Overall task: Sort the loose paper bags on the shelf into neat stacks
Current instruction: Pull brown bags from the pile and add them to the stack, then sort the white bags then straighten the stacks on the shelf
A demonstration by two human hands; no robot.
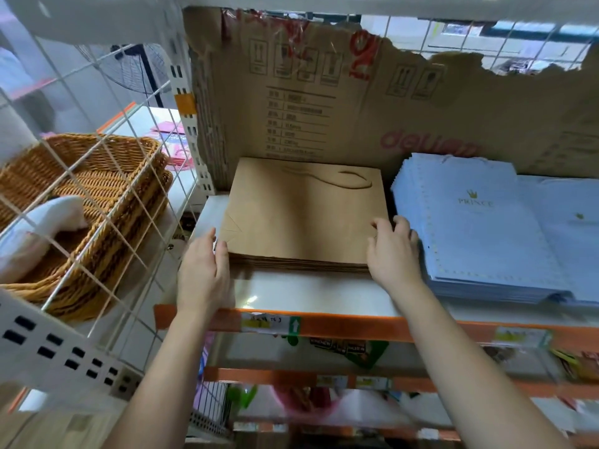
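Observation:
A flat stack of brown paper bags (301, 215) lies on the white shelf (311, 293), its top bag showing a twisted handle. My left hand (204, 270) presses with straight fingers against the stack's front left corner. My right hand (392, 251) is at the front right corner, its fingers curled over the stack's right edge. To the right lies a stack of pale blue paper bags (470, 228) with a gold crown logo, fanned out with serrated edges showing; further blue bags (570, 234) spread on its right.
A torn cardboard sheet (324, 102) lines the back of the shelf. Left of a white wire grid (107, 176), stacked wicker baskets (84, 202) hold a white bundle. The shelf's orange front rail (356, 325) carries labels, with lower shelves of goods below.

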